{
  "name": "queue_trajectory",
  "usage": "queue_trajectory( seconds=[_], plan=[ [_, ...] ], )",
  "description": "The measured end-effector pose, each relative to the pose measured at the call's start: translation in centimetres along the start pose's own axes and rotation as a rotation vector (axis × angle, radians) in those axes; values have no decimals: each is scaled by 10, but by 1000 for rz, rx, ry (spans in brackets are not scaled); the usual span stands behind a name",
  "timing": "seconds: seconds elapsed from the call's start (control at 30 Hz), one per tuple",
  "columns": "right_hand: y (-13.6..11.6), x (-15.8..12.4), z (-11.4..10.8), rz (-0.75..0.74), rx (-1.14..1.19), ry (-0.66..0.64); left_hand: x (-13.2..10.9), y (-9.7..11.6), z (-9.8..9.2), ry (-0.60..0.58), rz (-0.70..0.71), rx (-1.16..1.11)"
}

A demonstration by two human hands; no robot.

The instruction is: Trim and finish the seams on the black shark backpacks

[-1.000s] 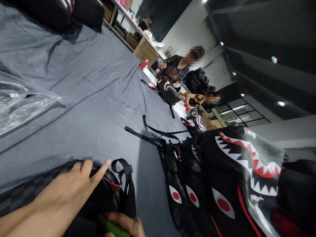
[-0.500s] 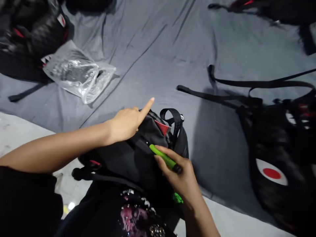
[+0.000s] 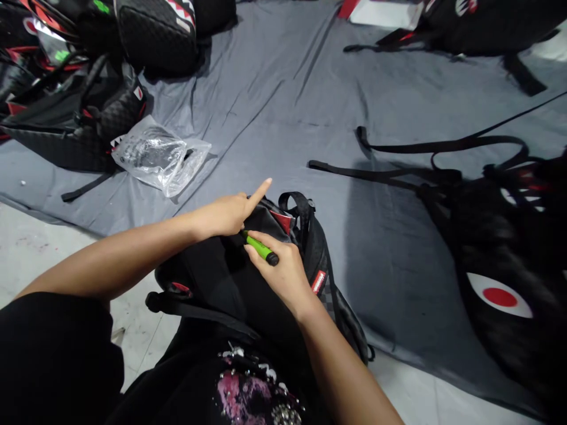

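Note:
A black backpack (image 3: 230, 283) with a checkered side and a red lining lies on my lap, its top loop pointing away from me. My left hand (image 3: 228, 213) pinches the fabric at the bag's top, its forefinger stretched out. My right hand (image 3: 281, 268) is closed round a green marker (image 3: 260, 248), and the marker's tip rests on the bag just below my left hand.
A grey sheet (image 3: 274, 106) covers the floor. A crumpled clear plastic bag (image 3: 159, 154) lies to the left. More black shark-mouth backpacks lie at the top left (image 3: 110, 100), at the right (image 3: 500, 254) with long straps, and at the top right.
My view dropped from the room and other people down to my lap. My right hand with the green marker moved up the bag towards my left hand.

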State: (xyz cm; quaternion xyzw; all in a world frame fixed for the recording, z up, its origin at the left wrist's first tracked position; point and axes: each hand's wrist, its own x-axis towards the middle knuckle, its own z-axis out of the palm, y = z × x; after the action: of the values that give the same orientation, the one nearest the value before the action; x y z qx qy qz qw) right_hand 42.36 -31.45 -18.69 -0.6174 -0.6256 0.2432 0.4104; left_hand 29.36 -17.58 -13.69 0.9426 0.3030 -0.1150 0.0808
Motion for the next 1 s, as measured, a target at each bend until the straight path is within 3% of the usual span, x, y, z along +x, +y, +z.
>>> queue_trajectory(
  seconds=[0.1,0.37,0.63,1.0],
  plan=[
    [-2,4,-3,-27,-76,-55,0,-1,3,20,3,-20],
    [-5,5,-4,2,-232,-51,-2,-4,8,74,19,-50],
    [-10,1,4,58,-190,10,-3,-3,7,68,7,-80],
    [-11,5,-1,62,-210,-75,-2,-3,5,59,3,-95]
  ],
)
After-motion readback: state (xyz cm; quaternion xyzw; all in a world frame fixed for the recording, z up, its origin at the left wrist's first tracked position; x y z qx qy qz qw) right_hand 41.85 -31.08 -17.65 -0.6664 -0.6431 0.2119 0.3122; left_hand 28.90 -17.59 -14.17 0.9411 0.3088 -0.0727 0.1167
